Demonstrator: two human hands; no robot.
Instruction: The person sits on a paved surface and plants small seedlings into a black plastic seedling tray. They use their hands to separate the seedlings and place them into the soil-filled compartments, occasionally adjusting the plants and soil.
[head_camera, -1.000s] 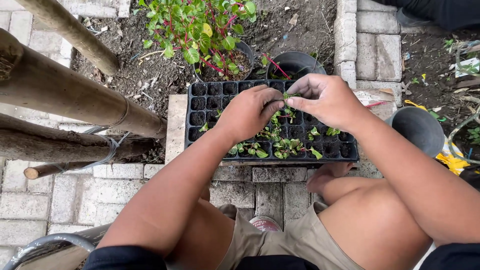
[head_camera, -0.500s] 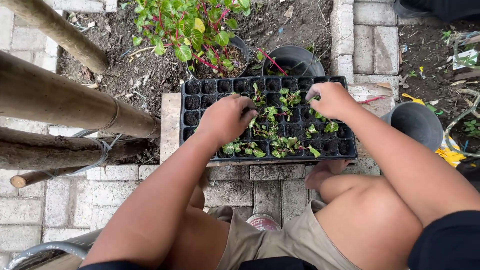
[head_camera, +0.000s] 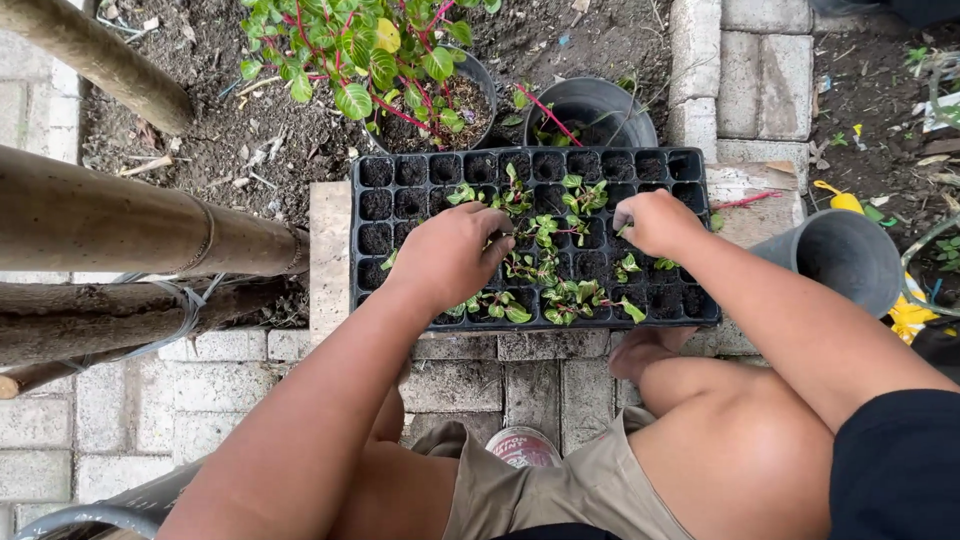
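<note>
A black seedling tray with many soil-filled cells lies on paving stones in front of me. Several small green cuttings with red stems stand in its middle and near cells. My left hand rests on the tray's left-middle cells, fingers curled down among the cuttings. My right hand presses down on a cell at the right-middle, fingertips pinched around a small cutting. What the left fingers hold is hidden.
A pot with a leafy green and red plant stands behind the tray, beside a dark empty pot. A grey pot lies at the right. Thick bamboo poles run along the left. My bare knees sit below the tray.
Both hands came apart from a shared pinch above the tray and dropped onto it, the left to the left-middle cells, the right to the right-middle. More cuttings now show between them.
</note>
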